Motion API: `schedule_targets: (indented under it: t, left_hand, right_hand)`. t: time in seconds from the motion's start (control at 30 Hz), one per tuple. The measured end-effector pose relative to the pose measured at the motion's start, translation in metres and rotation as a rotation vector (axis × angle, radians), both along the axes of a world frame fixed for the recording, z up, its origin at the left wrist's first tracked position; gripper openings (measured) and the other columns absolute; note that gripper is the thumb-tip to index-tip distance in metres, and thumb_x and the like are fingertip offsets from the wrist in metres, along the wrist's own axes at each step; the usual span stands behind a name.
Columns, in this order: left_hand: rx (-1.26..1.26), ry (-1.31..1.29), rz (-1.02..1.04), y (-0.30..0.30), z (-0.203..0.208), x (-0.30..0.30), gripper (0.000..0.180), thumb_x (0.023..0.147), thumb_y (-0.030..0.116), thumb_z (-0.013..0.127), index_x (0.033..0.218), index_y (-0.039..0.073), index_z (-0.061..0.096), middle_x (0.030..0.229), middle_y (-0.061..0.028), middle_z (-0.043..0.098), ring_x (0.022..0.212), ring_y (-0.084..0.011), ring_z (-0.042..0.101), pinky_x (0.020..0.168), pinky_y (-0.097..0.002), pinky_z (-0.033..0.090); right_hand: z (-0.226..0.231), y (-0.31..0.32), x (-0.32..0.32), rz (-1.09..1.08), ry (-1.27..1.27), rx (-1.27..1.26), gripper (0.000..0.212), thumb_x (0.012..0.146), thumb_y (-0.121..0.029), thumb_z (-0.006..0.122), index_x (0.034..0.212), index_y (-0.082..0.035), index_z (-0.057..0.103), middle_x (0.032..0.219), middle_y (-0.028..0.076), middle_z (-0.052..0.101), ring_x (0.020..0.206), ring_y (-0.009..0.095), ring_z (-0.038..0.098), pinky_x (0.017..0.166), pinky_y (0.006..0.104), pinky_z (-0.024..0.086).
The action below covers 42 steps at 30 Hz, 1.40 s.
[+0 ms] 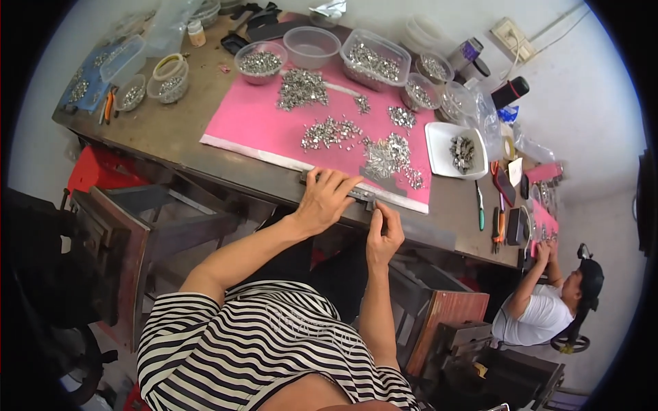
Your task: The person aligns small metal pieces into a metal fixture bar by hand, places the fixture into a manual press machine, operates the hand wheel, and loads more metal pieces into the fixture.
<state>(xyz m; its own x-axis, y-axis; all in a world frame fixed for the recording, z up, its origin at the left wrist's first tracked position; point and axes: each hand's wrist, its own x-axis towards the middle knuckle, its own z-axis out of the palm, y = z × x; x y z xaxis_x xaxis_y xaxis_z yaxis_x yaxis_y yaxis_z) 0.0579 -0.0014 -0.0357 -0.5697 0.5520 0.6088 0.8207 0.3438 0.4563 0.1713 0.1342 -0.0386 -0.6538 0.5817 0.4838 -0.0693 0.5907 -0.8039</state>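
A narrow grey metal bar, perhaps a jig [360,194], lies along the front edge of the table. My left hand [325,203] is on its left part, fingers bent over it and gripping it. At the bar's right end my right hand [385,236] is closed, thumb and forefinger together; whatever is between them is too small to make out. Just beyond my hands, a pink mat [253,127] carries loose piles of small shiny metal parts, among them a near pile [387,156], a middle pile [330,133] and a large far pile [301,89].
Clear plastic tubs of metal parts, such as a rectangular one [375,60], line the back. A white tray [434,152] with metal pieces stands right of the mat. Pliers [497,229] and a green-handled tool [481,209] lie further right. A co-worker [541,312] sits at the far right.
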Motion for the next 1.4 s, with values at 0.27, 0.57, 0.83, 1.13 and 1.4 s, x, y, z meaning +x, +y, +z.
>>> schedule_targets:
  t: [0.27,0.57,0.83,1.13,1.4]
  left_hand:
    - [0.010,0.049,-0.052,-0.024,-0.002,-0.014,0.035,0.080,0.018,0.079,0.113,0.008,0.070,0.101,-0.0072,0.059,0.097,-0.0272,0.057,0.090,-0.0416,0.040]
    - [0.017,0.028,-0.062,-0.024,-0.001,-0.015,0.032,0.085,0.020,0.076,0.114,0.009,0.069,0.104,-0.0059,0.059,0.098,-0.0258,0.055,0.090,-0.0409,0.040]
    - [0.030,0.016,-0.037,-0.027,-0.004,-0.014,0.033,0.083,0.020,0.077,0.114,0.009,0.071,0.105,-0.0044,0.060,0.097,-0.0240,0.056,0.090,-0.0398,0.041]
    - [0.040,0.028,-0.048,-0.024,-0.004,-0.013,0.033,0.083,0.020,0.077,0.114,0.010,0.071,0.104,-0.0042,0.060,0.097,-0.0233,0.057,0.089,-0.0395,0.041]
    - [0.051,0.014,-0.025,-0.026,-0.003,-0.014,0.034,0.081,0.018,0.078,0.113,0.010,0.070,0.102,-0.0046,0.061,0.095,-0.0241,0.058,0.088,-0.0392,0.041]
  right_hand:
    - [0.010,0.031,-0.004,0.104,-0.098,0.005,0.012,0.093,-0.001,0.066,0.103,-0.001,0.073,0.088,0.011,0.072,0.078,0.020,0.069,0.075,0.0306,0.054]
    - [0.043,0.132,-0.143,0.040,-0.187,0.304,0.013,0.093,-0.005,0.063,0.101,0.000,0.072,0.091,0.017,0.068,0.079,0.031,0.068,0.074,0.0390,0.053]
    - [0.014,0.159,-0.185,-0.045,-0.408,0.391,0.012,0.087,-0.011,0.069,0.095,-0.003,0.074,0.093,0.018,0.069,0.085,0.036,0.067,0.079,0.0462,0.053]
    - [0.007,0.177,-0.178,-0.084,-0.285,0.467,0.014,0.086,-0.013,0.072,0.092,0.000,0.073,0.088,0.019,0.071,0.080,0.035,0.068,0.076,0.0418,0.053]
    - [0.051,0.065,-0.131,0.269,-0.350,0.036,0.015,0.087,-0.012,0.074,0.094,0.001,0.075,0.083,0.015,0.073,0.072,0.025,0.071,0.067,0.0345,0.053]
